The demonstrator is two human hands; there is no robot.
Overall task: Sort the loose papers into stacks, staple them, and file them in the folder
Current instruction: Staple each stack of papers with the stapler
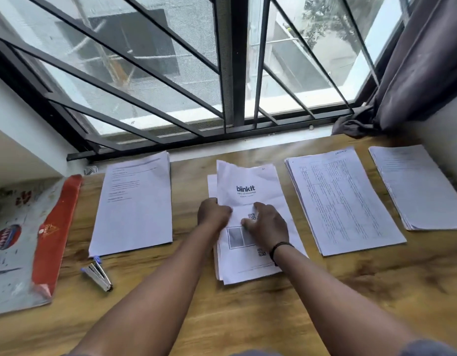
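wooden table [325, 291] under a barred window [230, 73]. four paper stacks in a row, folder [22, 242] far left, stapler [97, 272] just beside it. middle stack [248, 181] — uneven, top sheet creased, printed "blinkit" with qr codes. left hand [213, 211] grips its left edge, fingers curled; right hand [267, 228] rests on top — fingers bent, pressing the sheet.

Four paper stacks [133, 204] on one desk [350, 291], one stapler [99, 274], one folder [22, 242], two hands [214, 211].
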